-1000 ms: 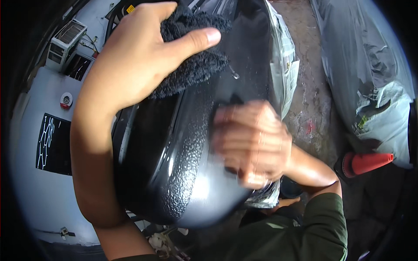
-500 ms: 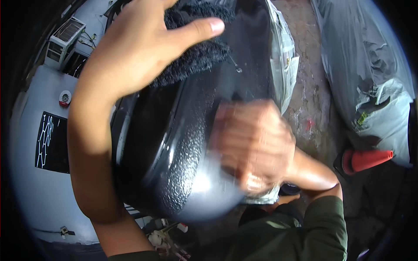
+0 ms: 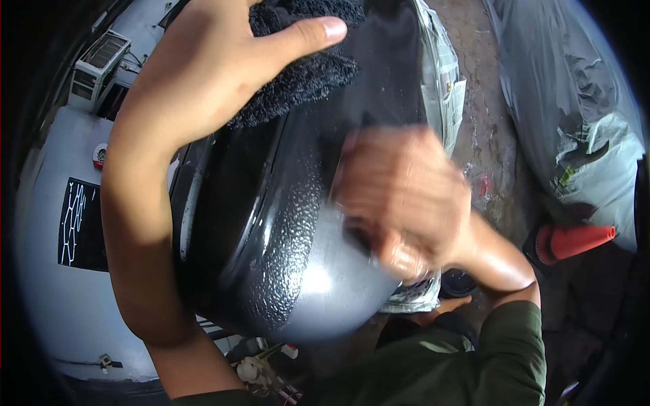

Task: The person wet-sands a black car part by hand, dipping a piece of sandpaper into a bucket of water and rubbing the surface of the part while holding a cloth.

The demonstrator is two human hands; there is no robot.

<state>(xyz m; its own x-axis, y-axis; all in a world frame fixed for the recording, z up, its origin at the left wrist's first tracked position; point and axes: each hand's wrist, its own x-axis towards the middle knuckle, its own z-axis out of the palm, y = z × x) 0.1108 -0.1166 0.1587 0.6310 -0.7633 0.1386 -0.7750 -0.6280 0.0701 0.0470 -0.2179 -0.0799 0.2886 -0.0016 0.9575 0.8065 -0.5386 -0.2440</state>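
Observation:
A glossy black curved panel (image 3: 338, 291), which looks like a vehicle body part, lies in front of me. A bumpy, wet-looking band runs along it. My left hand (image 3: 193, 74) presses a fluffy black towel (image 3: 305, 84) onto its far part, thumb stretched across the cloth; the fingertips are beyond the upper edge. Closer to me on the right, my right hand (image 3: 406, 196) is on the panel, fingers drawn together and blurred by motion. Whatever is under that palm is hidden. Printed masking paper (image 3: 443, 95) edges the panel's right side.
A white surface (image 3: 40, 284) with a black patterned patch (image 3: 82, 227) and a vented box (image 3: 98, 68) is at left. Grey plastic sheeting (image 3: 562, 81) drapes on the right, above a red cone (image 3: 575, 242) on the floor. Loose small items (image 3: 261, 372) lie near my left elbow.
My right hand has shifted slightly up and to the right over the panel. The left hand and towel have stayed almost in place.

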